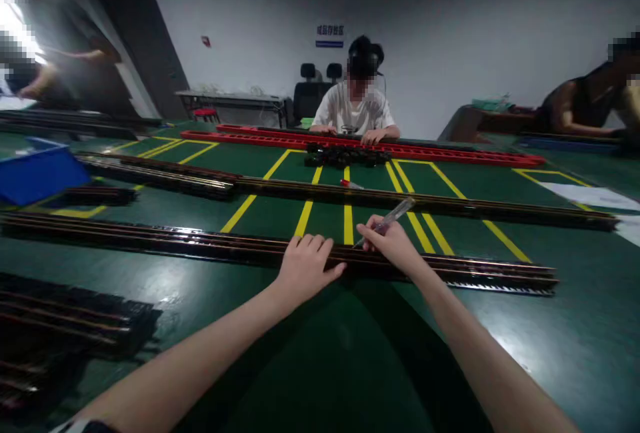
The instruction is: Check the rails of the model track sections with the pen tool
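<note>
Far beyond the right hand's fingers [367, 228], a sign [330, 30] on the pale wall [450, 53] shows dark Chinese characters over a blue bar. They are slightly blurred but appear to read "成品存放区".

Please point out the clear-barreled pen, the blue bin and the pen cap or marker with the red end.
clear-barreled pen [399, 210]: head view, upper barrel
blue bin [43, 173]: head view, side wall
red-ended marker or cap [345, 183]: head view, red end
</note>
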`<state>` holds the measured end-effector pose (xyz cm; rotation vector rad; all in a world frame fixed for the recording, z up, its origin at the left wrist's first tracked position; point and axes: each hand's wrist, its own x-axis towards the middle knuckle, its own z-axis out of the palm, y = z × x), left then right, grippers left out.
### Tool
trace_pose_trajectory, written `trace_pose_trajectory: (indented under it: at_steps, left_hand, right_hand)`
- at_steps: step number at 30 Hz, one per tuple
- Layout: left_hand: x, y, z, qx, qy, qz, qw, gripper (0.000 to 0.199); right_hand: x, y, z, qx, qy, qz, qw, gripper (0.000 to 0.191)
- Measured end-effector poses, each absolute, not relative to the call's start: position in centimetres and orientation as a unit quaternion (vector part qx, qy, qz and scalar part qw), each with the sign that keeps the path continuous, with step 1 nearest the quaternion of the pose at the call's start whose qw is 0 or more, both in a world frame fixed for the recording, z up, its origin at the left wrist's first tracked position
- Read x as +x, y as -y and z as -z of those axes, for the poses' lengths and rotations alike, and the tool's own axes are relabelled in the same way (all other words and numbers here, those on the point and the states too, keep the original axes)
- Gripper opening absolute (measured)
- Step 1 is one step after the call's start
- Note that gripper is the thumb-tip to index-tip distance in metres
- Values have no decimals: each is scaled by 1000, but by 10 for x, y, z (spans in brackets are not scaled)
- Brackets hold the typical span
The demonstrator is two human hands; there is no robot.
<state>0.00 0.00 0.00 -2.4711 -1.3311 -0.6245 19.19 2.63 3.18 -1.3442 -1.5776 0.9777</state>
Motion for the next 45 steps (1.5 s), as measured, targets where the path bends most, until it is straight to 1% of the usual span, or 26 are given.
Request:
trace_pose_trajectory:
  at_steps: [6, 10, 16, 20, 28, 38, 45]
  left_hand:
    - [2, -1, -5, -852, 459, 219, 122, 43]
    - [1, 1, -7, -854, 459, 223, 106, 44]
    - [1, 1, -6, -855, 458, 221, 97, 45]
    - [0, 0, -6, -855, 456, 226, 100, 44]
    - [0, 1, -7, -856, 456, 220, 106, 45]
    - [1, 0, -8, -856, 455, 218, 107, 44]
    - [0, 0, -6, -857, 450, 226, 105, 45]
  right_hand:
    - [205, -21, -36, -529, 632, -387, 413, 34]
    - [212, -20, -38, -517, 634, -410, 404, 30]
    - [217, -19, -40, -508, 632, -435, 391, 32]
    - [217, -18, -39, -513, 632, -429, 392, 34]
    - [217, -17, -36, -513, 633, -417, 403, 32]
    - [219, -14, -44, -519, 634, -429, 380, 31]
    - [225, -11, -51, -534, 638, -412, 370, 31]
